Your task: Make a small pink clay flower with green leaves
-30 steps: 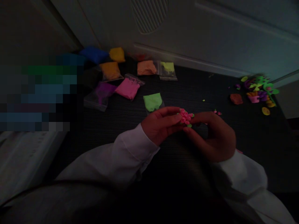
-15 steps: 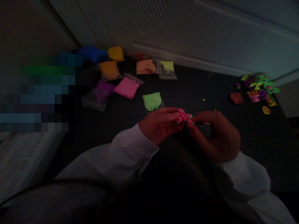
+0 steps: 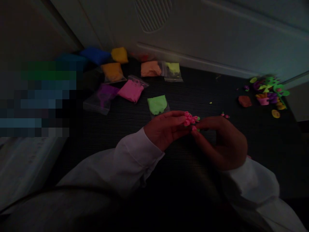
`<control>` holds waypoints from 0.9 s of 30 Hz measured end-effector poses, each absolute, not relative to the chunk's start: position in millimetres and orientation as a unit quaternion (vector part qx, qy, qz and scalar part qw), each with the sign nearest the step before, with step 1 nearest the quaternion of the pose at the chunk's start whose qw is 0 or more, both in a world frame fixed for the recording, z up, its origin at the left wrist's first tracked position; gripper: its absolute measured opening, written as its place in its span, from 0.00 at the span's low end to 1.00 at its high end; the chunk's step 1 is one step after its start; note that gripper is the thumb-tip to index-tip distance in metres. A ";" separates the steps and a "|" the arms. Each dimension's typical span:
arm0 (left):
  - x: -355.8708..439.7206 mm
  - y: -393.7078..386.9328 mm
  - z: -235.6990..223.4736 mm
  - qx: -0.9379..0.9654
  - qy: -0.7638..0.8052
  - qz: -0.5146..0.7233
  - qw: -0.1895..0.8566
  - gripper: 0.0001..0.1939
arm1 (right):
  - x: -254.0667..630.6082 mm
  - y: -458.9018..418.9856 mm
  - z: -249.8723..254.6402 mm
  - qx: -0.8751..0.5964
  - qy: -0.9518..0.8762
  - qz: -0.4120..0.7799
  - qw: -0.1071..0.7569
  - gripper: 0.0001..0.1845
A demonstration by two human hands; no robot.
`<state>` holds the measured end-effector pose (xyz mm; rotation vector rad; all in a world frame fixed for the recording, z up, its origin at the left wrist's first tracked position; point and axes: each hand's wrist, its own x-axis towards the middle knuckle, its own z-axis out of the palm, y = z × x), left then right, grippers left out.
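Observation:
A small clay piece made of pink rosettes with green leaves [image 3: 190, 120] is pinched between both hands above a dark ribbed surface [image 3: 193, 93]. My left hand [image 3: 166, 129] grips it from the left with thumb and fingertips closed on it. My right hand [image 3: 222, 141] holds its right side, fingers curled, thumb under the piece. Both arms wear white sleeves. A light green clay bag [image 3: 157, 104] lies just beyond my left hand.
Several clay bags lie at the back left: pink [image 3: 131, 91], purple [image 3: 104, 94], orange [image 3: 112, 71], yellow [image 3: 120, 54], blue [image 3: 95, 54], peach [image 3: 151, 68], lime [image 3: 173, 69]. Finished clay shapes [image 3: 267, 91] and a red lump [image 3: 244, 101] sit at the right. A white panel rises behind.
The clay piece has been turned slightly between the fingertips; both hands have stayed in nearly the same place.

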<state>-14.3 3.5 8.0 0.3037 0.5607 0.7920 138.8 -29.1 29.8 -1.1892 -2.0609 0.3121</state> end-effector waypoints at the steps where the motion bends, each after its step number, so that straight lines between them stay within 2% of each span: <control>1: -14.1 3.5 7.8 0.148 0.265 0.380 0.874 0.06 | 138.7 -28.7 29.9 -0.458 -0.806 0.117 0.357 0.09; 12: -13.7 3.7 4.4 0.171 0.275 0.370 0.871 0.06 | 138.6 -27.1 27.9 -0.453 -0.803 0.110 0.371 0.08; 27: -13.2 3.1 4.1 0.181 0.289 0.378 0.861 0.06 | 138.8 -25.7 26.0 -0.451 -0.827 0.033 0.334 0.07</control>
